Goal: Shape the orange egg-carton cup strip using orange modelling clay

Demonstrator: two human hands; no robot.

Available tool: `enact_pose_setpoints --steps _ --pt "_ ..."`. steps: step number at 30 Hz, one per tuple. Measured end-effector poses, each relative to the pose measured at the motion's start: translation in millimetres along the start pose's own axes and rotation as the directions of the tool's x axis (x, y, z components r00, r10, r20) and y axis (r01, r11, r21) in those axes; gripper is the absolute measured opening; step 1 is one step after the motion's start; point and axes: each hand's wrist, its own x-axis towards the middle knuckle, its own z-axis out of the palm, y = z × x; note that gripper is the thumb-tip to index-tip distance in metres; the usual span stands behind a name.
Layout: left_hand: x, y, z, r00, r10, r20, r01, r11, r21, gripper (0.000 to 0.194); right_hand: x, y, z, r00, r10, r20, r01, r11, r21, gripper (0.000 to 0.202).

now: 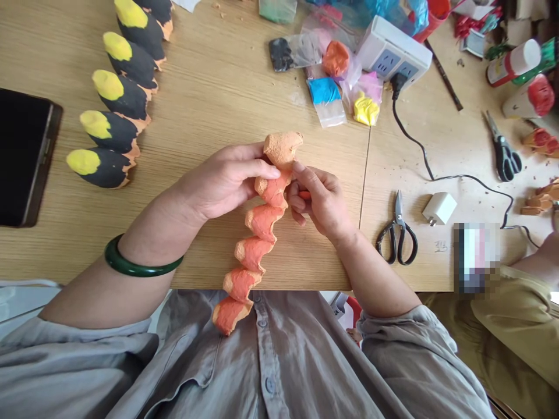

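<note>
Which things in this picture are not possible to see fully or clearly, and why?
Head view:
Black-and-yellow strip: far end cut off by top edge.
Dark device: cut off by left edge.
Orange bit: partly hidden by right hand.
Pixelated object: blurred beyond recognition.

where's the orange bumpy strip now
The orange and tan bumpy strip is just left of centre in the head view, its upper end between the left hand and right hand.

Soft, bright light covers the tabletop (209, 87), glinting on the green bangle (142, 270). A pixelated patch (474, 256) obscures detail at near right; edges look stretched.
</note>
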Motion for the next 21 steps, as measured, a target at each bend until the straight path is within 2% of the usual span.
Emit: enact_pose_setpoints --steps 3,6,7,10,12,14,17,19,21 --pt "3 3 -6.8 0.998 0.058 0.018 -0.058 0.997 0.051 0.022 3 0 -6 0.996 -0.057 -0.064 0.059 0.998 0.034 0.051" --pt "7 4 -14.0 0.996 0.074 -0.041 -0.072 0.996 0.057 0.023 7 3 -14 0.988 -0.107 -0.115 0.118 0.989 0.094 0.019" --pt "8 4 -15.5 0.996 0.075 -0.055 -0.071 0.995 0.075 0.024 9 5 -17 0.987 -0.114 -0.112 0.126 0.986 0.111 0.016" --pt "9 3 -16.1 0.998 0.064 -0.03 -0.058 0.986 0.158 0.023 13 13 -24 0.987 -0.13 -0.097 0.143 0.98 0.137 0.022" --pt "8 4 -15.2 0.999 0.043 0.028 -0.048 0.972 0.231 0.013 17 19 -28 0.988 -0.125 -0.088 0.136 0.982 0.132 0.018" --pt "8 6 -16.4 0.998 0.04 0.042 -0.051 0.951 0.306 0.015 19 24 -31 0.99 -0.111 -0.082 0.12 0.985 0.126 0.018" --pt "10 13 -26.7 0.991 0.111 -0.07 -0.074 0.913 0.401 0.017 21 26 -33 0.992 -0.076 -0.097 0.086 0.991 0.104 0.038" --pt "14 18 -38.7 0.967 0.195 -0.165 -0.108 0.897 0.43 0.028 21 25 -33 0.991 -0.07 -0.114 0.08 0.993 0.092 0.05" --pt "19 21 -51.8 0.956 0.219 -0.194 -0.116 0.893 0.434 0.042 22 24 -32 0.991 -0.074 -0.115 0.084 0.993 0.086 0.057"
